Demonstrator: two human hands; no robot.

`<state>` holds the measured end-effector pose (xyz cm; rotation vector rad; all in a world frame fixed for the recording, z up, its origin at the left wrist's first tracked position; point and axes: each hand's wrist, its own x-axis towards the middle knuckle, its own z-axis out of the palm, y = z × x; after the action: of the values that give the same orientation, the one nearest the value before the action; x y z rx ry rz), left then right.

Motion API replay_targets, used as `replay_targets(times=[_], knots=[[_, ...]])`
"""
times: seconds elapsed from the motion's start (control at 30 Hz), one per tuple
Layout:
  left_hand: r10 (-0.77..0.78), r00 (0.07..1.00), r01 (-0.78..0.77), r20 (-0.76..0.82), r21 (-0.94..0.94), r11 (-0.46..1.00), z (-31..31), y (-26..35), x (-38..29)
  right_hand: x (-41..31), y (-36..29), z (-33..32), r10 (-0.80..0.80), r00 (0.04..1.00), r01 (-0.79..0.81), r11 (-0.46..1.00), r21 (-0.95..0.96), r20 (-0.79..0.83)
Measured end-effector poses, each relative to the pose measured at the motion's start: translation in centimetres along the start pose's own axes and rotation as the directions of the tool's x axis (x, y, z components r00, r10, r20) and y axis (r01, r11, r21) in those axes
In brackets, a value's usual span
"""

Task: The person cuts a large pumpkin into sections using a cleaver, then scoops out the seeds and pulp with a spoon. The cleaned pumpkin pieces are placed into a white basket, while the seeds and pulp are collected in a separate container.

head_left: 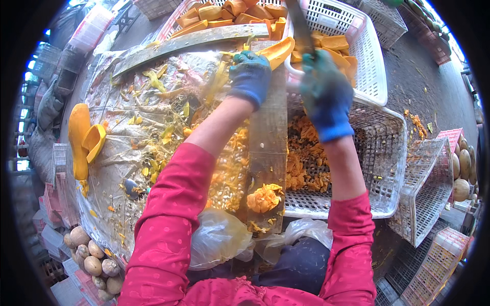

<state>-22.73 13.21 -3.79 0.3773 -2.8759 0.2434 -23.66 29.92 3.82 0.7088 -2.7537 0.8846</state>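
Note:
My left hand (250, 78), in a blue and green work glove, grips a hollowed piece of orange squash (277, 53) over a wooden board (268, 153). My right hand (325, 90), gloved alike and blurred, is closed around the handle of a large knife (300, 28), whose blade points away from me above the crates. Orange pulp (264, 197) sits on the board's near end. Seeds and pulp (229, 176) lie left of the board, with peel scraps (155, 80) beyond. At the far left rest a peeled squash (78, 141) and a hollowed squash piece (94, 141).
Cut squash chunks fill a far crate (166, 30) and part of a white crate (377, 61). A dirty plastic crate (398, 153) holding pulp stands right of the board. A wooden strip (187, 42) crosses the far table edge. Whole squashes (93, 265) lie at lower left.

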Motion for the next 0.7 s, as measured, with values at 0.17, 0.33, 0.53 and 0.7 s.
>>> replay_targets(times=[0.17,0.33,0.53,0.7], knots=[[0.021,0.998,-0.026,-0.064,-0.084,0.996,0.4,-0.8,-0.4,4.8,1.5,3.6,0.166,0.827,-0.095,0.983,-0.156,0.538],[0.134,0.959,-0.196,-0.249,-0.240,0.951,0.1,0.7,1.4,7.1,7.8,3.9,0.064,0.728,-0.233,0.959,0.159,0.683],[0.247,0.947,-0.307,-0.205,-0.358,0.882,1.2,4.2,3.3,3.8,13.3,0.0,0.353,0.623,-0.781,0.337,0.526,0.698],[-0.094,0.996,0.075,0.001,-0.614,0.786,0.7,3.2,6.1,1.9,13.6,1.6,0.460,0.588,-0.744,-0.015,0.668,0.666]])
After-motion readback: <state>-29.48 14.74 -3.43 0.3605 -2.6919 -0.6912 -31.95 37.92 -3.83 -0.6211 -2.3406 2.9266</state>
